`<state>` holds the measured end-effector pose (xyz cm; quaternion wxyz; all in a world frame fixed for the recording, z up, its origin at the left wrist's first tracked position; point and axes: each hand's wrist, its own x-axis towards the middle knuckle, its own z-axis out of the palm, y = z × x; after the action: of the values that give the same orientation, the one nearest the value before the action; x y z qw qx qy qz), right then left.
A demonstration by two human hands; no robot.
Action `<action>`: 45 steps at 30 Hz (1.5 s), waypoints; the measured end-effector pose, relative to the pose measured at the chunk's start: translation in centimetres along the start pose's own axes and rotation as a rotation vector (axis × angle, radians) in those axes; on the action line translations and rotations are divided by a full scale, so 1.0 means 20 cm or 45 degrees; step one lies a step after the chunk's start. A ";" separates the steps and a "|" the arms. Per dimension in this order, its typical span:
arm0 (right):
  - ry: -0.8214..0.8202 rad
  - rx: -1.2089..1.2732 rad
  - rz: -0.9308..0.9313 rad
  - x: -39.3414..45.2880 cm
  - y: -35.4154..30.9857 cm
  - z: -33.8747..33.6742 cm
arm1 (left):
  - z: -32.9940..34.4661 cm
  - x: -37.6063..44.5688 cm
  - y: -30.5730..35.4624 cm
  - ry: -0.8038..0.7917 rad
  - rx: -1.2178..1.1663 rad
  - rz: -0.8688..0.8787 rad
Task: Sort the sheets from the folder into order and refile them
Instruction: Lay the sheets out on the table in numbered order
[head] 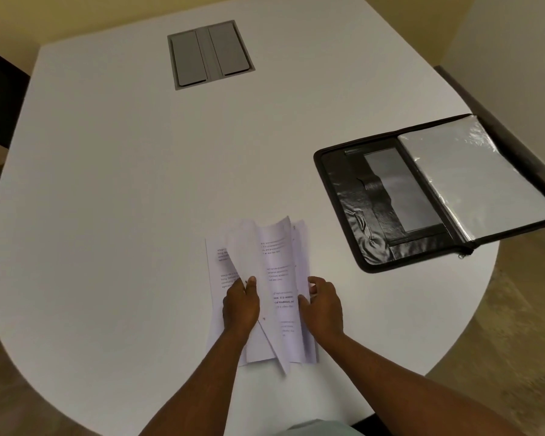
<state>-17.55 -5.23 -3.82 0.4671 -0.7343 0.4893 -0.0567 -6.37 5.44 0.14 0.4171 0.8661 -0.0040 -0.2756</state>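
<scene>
The left hand (240, 306) pinches a lifted, curling page of the sheets (266, 287) between thumb and curled fingers (251, 283), while the right hand (323, 306) holds the stack's right edge with its fingers bent round it. The printed white sheets lie loosely fanned on the white desk (123, 199) near its front edge. The black zip folder (353, 196) lies open to the right, well apart, its clear plastic sleeve (472, 177) showing.

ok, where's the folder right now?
Head view: the folder lies open on the table's right edge, up and right of the sheets both hands hold.
</scene>
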 end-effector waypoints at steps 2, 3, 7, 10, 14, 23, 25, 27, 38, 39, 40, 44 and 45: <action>0.021 -0.013 -0.014 -0.01 0.00 0.01 | 0.01 -0.03 0.03 0.017 0.125 0.061; 0.031 -0.012 -0.025 -0.01 -0.01 0.01 | 0.02 -0.04 0.05 0.028 0.180 0.090; 0.016 0.087 -0.091 -0.03 -0.02 0.00 | 0.04 -0.07 0.04 0.084 0.292 0.226; -0.093 0.120 -0.238 -0.06 -0.04 0.01 | 0.04 -0.08 0.00 0.073 0.336 0.306; -0.030 0.175 -0.189 -0.07 -0.06 0.02 | 0.04 -0.06 -0.01 0.055 0.268 0.369; 0.031 0.091 -0.052 0.04 0.01 0.02 | 0.06 -0.08 0.03 -0.079 0.508 0.407; 0.048 0.106 -0.025 0.06 0.01 0.03 | 0.07 -0.08 0.04 -0.084 0.523 0.394; 0.029 0.105 0.048 0.08 0.00 0.03 | 0.07 -0.08 0.05 -0.078 0.538 0.379; 0.029 0.014 0.362 0.16 -0.05 0.00 | 0.05 -0.06 0.04 -0.056 0.465 0.360; 0.028 -0.024 0.354 0.16 -0.05 -0.01 | 0.05 -0.06 0.04 -0.049 0.450 0.362; 0.027 -0.057 0.336 0.16 -0.05 -0.02 | 0.05 -0.06 0.04 -0.040 0.434 0.364; 0.089 -0.086 0.224 0.14 -0.08 -0.07 | 0.04 -0.05 0.03 -0.032 0.392 0.367; 0.107 -0.072 0.211 0.13 -0.09 -0.09 | 0.04 -0.04 0.03 -0.030 0.386 0.366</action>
<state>-16.02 -8.18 -2.36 0.4286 -0.7011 0.5688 -0.0348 -7.40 4.69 0.51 0.3169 0.9061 -0.1739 -0.2197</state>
